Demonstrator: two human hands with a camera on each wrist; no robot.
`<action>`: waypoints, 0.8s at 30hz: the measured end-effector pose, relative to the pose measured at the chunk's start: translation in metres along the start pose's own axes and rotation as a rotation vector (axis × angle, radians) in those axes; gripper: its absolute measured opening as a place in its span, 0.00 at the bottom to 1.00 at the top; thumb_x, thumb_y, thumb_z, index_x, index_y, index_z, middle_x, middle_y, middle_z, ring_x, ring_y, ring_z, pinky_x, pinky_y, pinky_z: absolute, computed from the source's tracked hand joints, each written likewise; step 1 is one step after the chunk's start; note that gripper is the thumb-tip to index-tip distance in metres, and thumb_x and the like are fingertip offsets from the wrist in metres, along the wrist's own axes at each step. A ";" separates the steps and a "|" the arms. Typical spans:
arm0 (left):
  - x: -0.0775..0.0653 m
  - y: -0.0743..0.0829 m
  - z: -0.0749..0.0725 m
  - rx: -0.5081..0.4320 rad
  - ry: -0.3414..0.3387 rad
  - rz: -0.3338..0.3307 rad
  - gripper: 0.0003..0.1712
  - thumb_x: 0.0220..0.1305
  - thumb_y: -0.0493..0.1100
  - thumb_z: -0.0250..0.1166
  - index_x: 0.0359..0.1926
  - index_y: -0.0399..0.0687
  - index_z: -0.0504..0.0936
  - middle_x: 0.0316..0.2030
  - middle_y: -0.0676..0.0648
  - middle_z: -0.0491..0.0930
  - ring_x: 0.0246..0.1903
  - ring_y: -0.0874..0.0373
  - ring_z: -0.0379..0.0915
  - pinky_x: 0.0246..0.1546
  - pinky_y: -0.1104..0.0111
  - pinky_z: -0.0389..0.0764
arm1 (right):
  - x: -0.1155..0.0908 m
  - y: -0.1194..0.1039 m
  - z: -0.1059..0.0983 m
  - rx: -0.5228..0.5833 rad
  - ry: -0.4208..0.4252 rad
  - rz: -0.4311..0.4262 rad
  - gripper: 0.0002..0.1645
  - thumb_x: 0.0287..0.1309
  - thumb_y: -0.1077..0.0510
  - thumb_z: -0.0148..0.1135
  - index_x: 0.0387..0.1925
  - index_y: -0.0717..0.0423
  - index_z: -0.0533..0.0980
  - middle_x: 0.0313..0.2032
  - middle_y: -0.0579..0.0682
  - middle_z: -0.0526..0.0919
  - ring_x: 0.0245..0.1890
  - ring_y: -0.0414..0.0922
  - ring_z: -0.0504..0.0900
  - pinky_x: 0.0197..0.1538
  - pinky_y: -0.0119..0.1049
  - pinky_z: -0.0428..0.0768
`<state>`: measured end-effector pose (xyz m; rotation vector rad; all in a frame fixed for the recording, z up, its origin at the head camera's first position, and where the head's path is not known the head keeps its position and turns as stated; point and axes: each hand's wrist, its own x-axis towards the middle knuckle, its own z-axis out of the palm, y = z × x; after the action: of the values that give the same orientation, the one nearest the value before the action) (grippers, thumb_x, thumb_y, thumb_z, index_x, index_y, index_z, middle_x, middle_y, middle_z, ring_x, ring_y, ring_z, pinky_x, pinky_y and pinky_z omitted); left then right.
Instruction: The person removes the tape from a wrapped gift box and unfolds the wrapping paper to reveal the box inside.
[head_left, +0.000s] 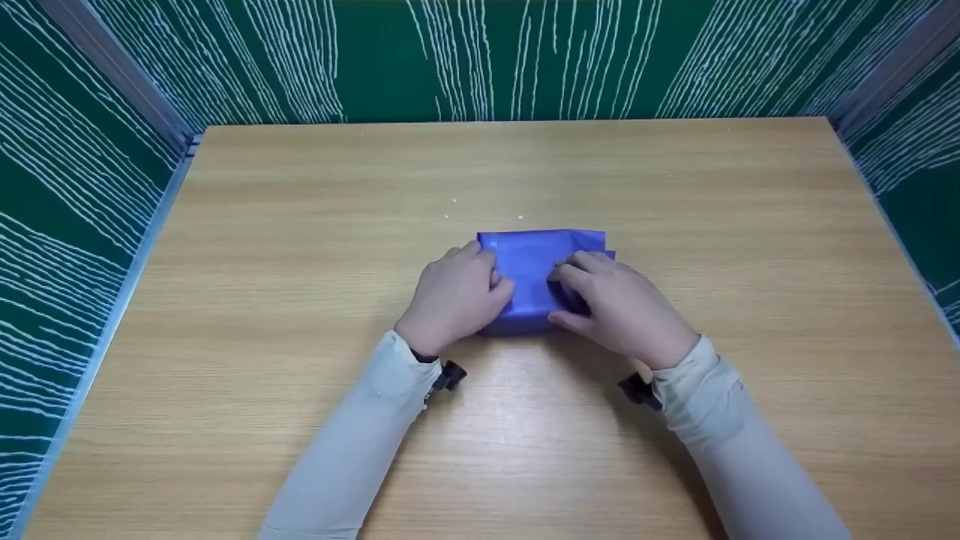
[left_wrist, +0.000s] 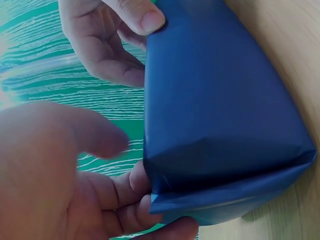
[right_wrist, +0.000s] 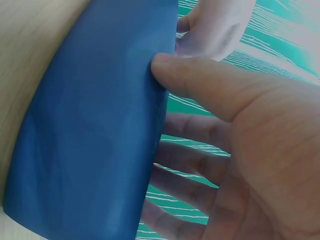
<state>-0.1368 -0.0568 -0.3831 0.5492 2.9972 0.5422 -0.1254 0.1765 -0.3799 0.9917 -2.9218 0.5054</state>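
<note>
A package wrapped in shiny blue paper (head_left: 527, 259) lies on the table in front of the person. At its left end is the left hand (head_left: 459, 294), whose fingers touch a folded flap (left_wrist: 230, 200) while the thumb stands off the paper in the left wrist view. Over the right part of the package, the right hand (head_left: 621, 306) holds the near upper edge. Its thumb presses the front face and its fingers reach onto the top in the right wrist view. The left end of the wrapping gapes beneath a crease. What the paper encloses is hidden.
The wooden table (head_left: 315, 195) has a few tiny white scraps (head_left: 520, 217) beyond the package. Green panels (head_left: 382, 60) with white streaks stand at the back and both sides. Each wrist wears a small black camera (head_left: 450, 375).
</note>
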 end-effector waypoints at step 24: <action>0.001 -0.001 -0.004 -0.037 0.004 -0.016 0.13 0.71 0.46 0.56 0.28 0.49 0.72 0.31 0.49 0.72 0.33 0.52 0.72 0.34 0.59 0.75 | 0.002 0.003 0.001 -0.004 -0.005 -0.005 0.29 0.59 0.46 0.76 0.54 0.60 0.81 0.47 0.55 0.81 0.48 0.53 0.80 0.54 0.52 0.81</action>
<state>-0.1379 -0.0583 -0.3796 0.5217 2.9859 0.5976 -0.1285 0.1774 -0.3814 1.0010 -2.9223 0.4977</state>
